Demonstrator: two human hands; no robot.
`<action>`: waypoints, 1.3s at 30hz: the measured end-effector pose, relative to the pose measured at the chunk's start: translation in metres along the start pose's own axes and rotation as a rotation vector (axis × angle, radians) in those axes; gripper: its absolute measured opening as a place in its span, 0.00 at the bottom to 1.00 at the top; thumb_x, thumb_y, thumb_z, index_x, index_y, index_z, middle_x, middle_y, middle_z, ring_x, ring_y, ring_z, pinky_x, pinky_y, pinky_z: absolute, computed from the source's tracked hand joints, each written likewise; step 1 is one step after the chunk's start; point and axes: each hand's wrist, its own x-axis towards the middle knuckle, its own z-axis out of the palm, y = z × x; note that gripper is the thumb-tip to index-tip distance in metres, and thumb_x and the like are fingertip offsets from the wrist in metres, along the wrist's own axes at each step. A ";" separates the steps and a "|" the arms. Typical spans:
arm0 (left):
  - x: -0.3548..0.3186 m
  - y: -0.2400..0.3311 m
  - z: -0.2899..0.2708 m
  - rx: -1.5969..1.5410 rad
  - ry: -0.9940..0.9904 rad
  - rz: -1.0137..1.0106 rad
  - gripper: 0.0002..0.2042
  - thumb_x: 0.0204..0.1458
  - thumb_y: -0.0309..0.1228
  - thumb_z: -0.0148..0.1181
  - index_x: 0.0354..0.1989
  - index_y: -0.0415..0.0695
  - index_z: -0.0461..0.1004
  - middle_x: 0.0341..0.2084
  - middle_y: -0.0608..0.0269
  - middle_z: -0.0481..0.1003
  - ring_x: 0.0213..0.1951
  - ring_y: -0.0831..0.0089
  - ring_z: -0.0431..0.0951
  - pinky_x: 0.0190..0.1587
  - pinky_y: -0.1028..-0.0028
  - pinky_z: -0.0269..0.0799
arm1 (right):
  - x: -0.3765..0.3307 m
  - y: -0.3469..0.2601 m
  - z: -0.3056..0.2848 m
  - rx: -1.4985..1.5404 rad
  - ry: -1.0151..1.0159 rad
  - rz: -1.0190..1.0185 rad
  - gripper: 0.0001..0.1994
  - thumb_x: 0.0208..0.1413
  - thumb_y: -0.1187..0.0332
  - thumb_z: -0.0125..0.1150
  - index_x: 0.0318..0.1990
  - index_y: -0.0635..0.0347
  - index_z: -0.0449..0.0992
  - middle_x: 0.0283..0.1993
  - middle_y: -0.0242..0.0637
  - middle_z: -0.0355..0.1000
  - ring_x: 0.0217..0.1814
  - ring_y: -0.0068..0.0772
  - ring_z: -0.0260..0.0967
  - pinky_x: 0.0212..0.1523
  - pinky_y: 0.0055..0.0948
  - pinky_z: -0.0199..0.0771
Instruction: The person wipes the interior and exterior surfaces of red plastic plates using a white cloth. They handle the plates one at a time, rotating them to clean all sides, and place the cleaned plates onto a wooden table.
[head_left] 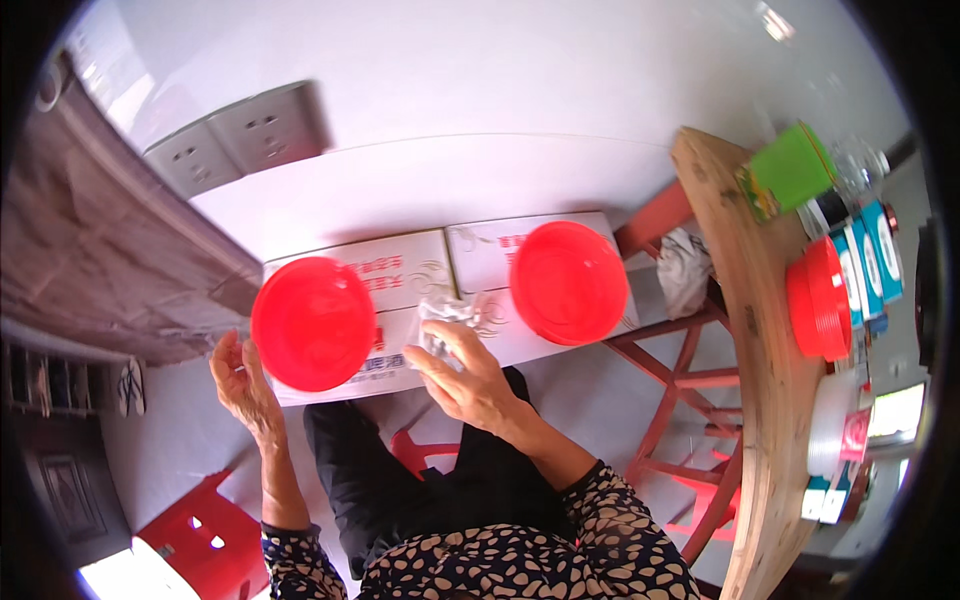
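Head view, right hand [468, 378] gripping perhaps crumpled plastic [447, 312]

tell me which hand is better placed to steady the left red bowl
Left, probably: the left hand is already at the rim of the left red bowl, while the right hand holds crumpled clear plastic.

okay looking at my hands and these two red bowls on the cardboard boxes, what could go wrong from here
1. The left red bowl sits near the front edge of the cardboard boxes, and your left hand only rests at its rim; a nudge might tip it off.
2. Your right hand has a loose grip on a crinkly clear wrapper, which could slip out.
3. The right red bowl seems to overhang its box corner.
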 end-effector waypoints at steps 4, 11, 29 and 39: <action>-0.035 0.055 0.048 -0.060 -0.291 0.109 0.06 0.53 0.26 0.58 0.37 0.39 0.72 0.29 0.65 0.72 0.31 0.79 0.69 0.35 0.79 0.66 | -0.023 0.024 -0.072 -0.193 0.218 0.087 0.14 0.41 0.80 0.63 0.39 0.64 0.76 0.43 0.44 0.67 0.43 0.43 0.68 0.41 0.37 0.71; -0.096 0.099 0.147 -0.166 -0.816 -0.081 0.06 0.51 0.25 0.60 0.34 0.36 0.73 0.23 0.64 0.75 0.23 0.83 0.70 0.26 0.80 0.66 | -0.063 0.107 -0.163 -0.348 0.470 0.596 0.04 0.47 0.77 0.60 0.31 0.64 0.72 0.32 0.42 0.69 0.32 0.41 0.68 0.34 0.36 0.68; -0.111 0.115 0.214 -0.056 -0.879 -0.367 0.11 0.51 0.32 0.62 0.29 0.35 0.70 0.18 0.64 0.73 0.18 0.82 0.70 0.20 0.83 0.67 | -0.060 0.172 -0.163 -0.090 0.266 1.043 0.11 0.44 0.65 0.64 0.31 0.60 0.71 0.27 0.38 0.72 0.32 0.40 0.71 0.34 0.39 0.69; -0.112 0.112 0.214 -0.098 -0.851 -0.381 0.12 0.51 0.31 0.62 0.29 0.33 0.71 0.18 0.63 0.74 0.18 0.82 0.70 0.20 0.82 0.67 | -0.055 0.168 -0.167 -0.129 0.258 0.898 0.10 0.43 0.68 0.62 0.27 0.64 0.69 0.24 0.42 0.70 0.27 0.43 0.69 0.31 0.39 0.68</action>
